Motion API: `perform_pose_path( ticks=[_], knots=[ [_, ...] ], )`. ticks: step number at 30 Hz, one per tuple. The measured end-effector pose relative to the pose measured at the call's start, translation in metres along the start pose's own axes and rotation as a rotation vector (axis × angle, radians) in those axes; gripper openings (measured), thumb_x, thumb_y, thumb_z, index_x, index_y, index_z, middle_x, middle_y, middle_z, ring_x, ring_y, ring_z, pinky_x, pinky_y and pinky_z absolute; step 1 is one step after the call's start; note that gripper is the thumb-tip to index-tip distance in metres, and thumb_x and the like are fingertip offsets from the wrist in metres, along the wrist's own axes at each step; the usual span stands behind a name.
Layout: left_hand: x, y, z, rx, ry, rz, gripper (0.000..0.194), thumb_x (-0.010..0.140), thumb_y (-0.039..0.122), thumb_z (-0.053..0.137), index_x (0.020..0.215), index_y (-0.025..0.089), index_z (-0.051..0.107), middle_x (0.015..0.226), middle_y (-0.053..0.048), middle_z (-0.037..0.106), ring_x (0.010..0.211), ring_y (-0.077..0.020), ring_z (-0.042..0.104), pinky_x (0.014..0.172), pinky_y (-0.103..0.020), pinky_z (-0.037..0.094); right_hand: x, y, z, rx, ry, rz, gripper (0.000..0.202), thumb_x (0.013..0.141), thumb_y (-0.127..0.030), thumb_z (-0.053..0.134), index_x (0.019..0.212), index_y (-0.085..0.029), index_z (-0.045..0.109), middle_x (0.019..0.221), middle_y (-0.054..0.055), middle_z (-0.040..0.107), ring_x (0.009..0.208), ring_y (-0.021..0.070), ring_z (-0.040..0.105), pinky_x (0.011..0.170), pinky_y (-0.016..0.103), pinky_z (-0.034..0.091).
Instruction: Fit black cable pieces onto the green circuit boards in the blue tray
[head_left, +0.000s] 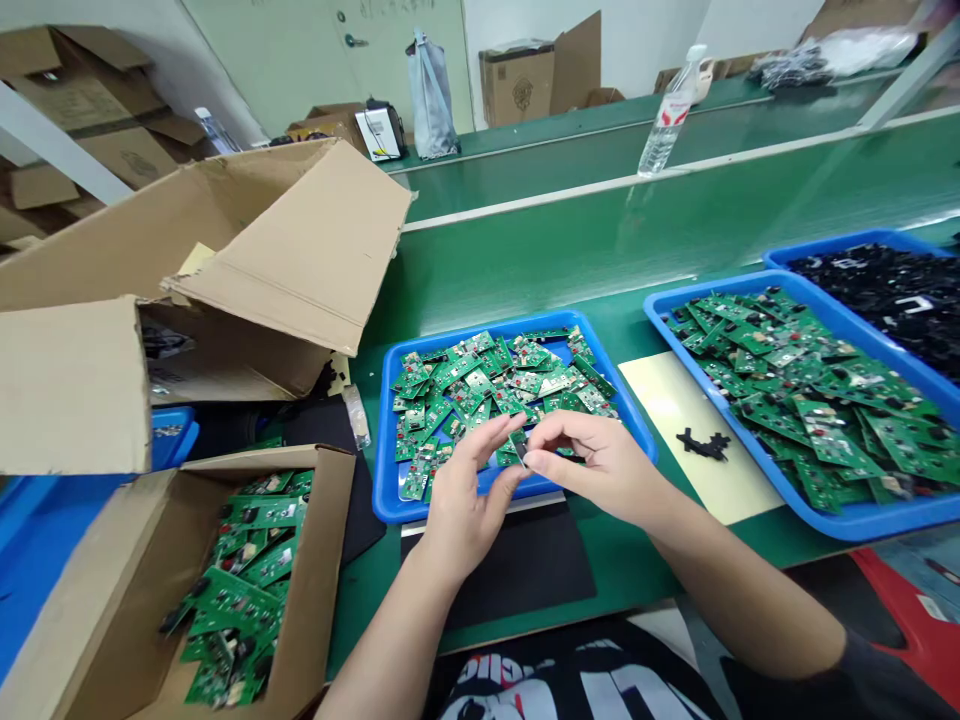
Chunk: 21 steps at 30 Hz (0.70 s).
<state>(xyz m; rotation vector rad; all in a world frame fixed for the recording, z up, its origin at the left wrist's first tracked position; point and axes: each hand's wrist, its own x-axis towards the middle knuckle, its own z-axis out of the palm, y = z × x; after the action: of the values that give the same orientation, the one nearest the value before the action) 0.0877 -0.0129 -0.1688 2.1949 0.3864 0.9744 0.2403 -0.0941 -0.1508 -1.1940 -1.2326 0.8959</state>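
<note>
Both hands meet over the front of the middle blue tray [381, 470], which holds a heap of green circuit boards [469, 385]. Between the fingers is one small green circuit board [519, 440] with a dark part on it. My left hand [466, 500] has thumb and fingers closed around the board's near side. My right hand [592, 460] pinches at the dark part with thumb and forefinger. The fingers cover much of this board. Under the wrists lies a black mat [525, 565].
An open carton [319, 560] of circuit boards is at the front left, below a larger carton [300, 240]. On the right, a blue tray [724, 400] holds more boards, beside yellow paper [667, 400] with small black parts [703, 445]. A bottle [670, 120] stands on the ledge behind.
</note>
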Motion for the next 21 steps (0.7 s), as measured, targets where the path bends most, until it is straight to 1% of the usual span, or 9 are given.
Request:
perform_pose_path(
  ticks=[3, 5, 8, 10, 12, 15, 18, 20, 21],
  knots=[
    [-0.0015, -0.0003, 0.0017, -0.096, 0.003, -0.024, 0.044, 0.093, 0.02, 0.053, 0.135, 0.023, 0.038, 0.122, -0.012, 0.064, 0.114, -0.0217, 0.062, 0.094, -0.033, 0.054, 0.0005, 0.0008, -0.0008, 0.09, -0.023, 0.048, 0.005, 0.084, -0.018, 0.058, 0.079, -0.018, 0.059, 0.075, 0.001, 0.063, 0.065, 0.0115, 0.058, 0.06, 0.022, 0.048],
    [-0.0022, -0.0012, 0.0028, -0.123, 0.019, -0.028, 0.041, 0.092, 0.018, 0.054, 0.131, 0.023, 0.043, 0.121, -0.011, 0.064, 0.114, -0.0215, 0.062, 0.093, -0.031, 0.055, 0.0012, 0.0019, -0.0013, 0.139, -0.033, 0.075, 0.004, 0.082, -0.017, 0.058, 0.079, -0.018, 0.06, 0.075, 0.001, 0.063, 0.064, 0.0109, 0.059, 0.059, 0.022, 0.048],
    [-0.0026, -0.0023, 0.0039, -0.125, 0.038, -0.033, 0.037, 0.091, 0.018, 0.056, 0.126, 0.023, 0.047, 0.118, -0.01, 0.065, 0.111, -0.0211, 0.063, 0.094, -0.033, 0.054, 0.002, 0.0035, -0.0015, 0.194, -0.023, 0.093, 0.001, 0.08, -0.016, 0.061, 0.081, -0.017, 0.06, 0.073, 0.001, 0.064, 0.064, 0.0105, 0.061, 0.059, 0.021, 0.049],
    [-0.0028, -0.0022, 0.0043, -0.121, 0.038, -0.043, 0.036, 0.091, 0.019, 0.057, 0.125, 0.022, 0.048, 0.118, -0.01, 0.065, 0.109, -0.0212, 0.064, 0.093, -0.033, 0.055, 0.0018, 0.0043, -0.0013, 0.21, 0.001, 0.093, 0.009, 0.079, -0.016, 0.062, 0.088, -0.018, 0.06, 0.075, 0.0, 0.065, 0.066, 0.0107, 0.063, 0.06, 0.021, 0.05],
    [-0.0029, -0.0014, 0.0044, -0.134, 0.025, -0.052, 0.037, 0.091, 0.019, 0.056, 0.127, 0.022, 0.046, 0.12, -0.011, 0.064, 0.11, -0.0218, 0.064, 0.093, -0.033, 0.055, 0.001, 0.0044, -0.0011, 0.166, 0.027, 0.075, 0.011, 0.079, -0.016, 0.063, 0.09, -0.019, 0.06, 0.075, 0.0, 0.066, 0.067, 0.0108, 0.063, 0.06, 0.02, 0.051],
    [-0.0027, 0.0001, 0.0037, -0.166, -0.007, -0.063, 0.043, 0.092, 0.018, 0.053, 0.133, 0.023, 0.042, 0.124, -0.011, 0.063, 0.114, -0.0212, 0.061, 0.096, -0.032, 0.053, -0.0003, 0.0032, -0.0007, -0.027, 0.059, -0.025, 0.004, 0.081, -0.014, 0.06, 0.082, -0.018, 0.062, 0.075, 0.001, 0.066, 0.067, 0.0108, 0.063, 0.061, 0.021, 0.051],
    [-0.0017, 0.0015, 0.0027, -0.104, -0.027, -0.051, 0.046, 0.092, 0.016, 0.053, 0.136, 0.025, 0.043, 0.126, -0.009, 0.063, 0.116, -0.0188, 0.06, 0.099, -0.028, 0.05, -0.0004, 0.0023, 0.0001, -0.248, 0.117, -0.229, 0.008, 0.084, -0.013, 0.058, 0.08, -0.019, 0.062, 0.074, 0.001, 0.065, 0.07, 0.0122, 0.061, 0.066, 0.024, 0.049],
    [-0.001, 0.0027, 0.0027, -0.04, -0.034, -0.028, 0.05, 0.092, 0.014, 0.053, 0.139, 0.026, 0.042, 0.127, -0.007, 0.062, 0.115, -0.0175, 0.061, 0.098, -0.024, 0.049, 0.0002, 0.0027, 0.001, -0.346, 0.147, -0.357, 0.01, 0.085, -0.012, 0.057, 0.078, -0.019, 0.061, 0.071, 0.0, 0.063, 0.071, 0.0134, 0.06, 0.067, 0.026, 0.049],
    [-0.0008, 0.0034, 0.003, -0.013, -0.033, -0.017, 0.052, 0.092, 0.013, 0.052, 0.141, 0.026, 0.04, 0.128, -0.007, 0.062, 0.113, -0.0173, 0.062, 0.096, -0.023, 0.05, 0.0005, 0.0032, 0.0016, -0.38, 0.158, -0.397, 0.011, 0.086, -0.013, 0.056, 0.078, -0.019, 0.06, 0.07, 0.0, 0.062, 0.071, 0.0137, 0.059, 0.068, 0.027, 0.048]
  ],
)
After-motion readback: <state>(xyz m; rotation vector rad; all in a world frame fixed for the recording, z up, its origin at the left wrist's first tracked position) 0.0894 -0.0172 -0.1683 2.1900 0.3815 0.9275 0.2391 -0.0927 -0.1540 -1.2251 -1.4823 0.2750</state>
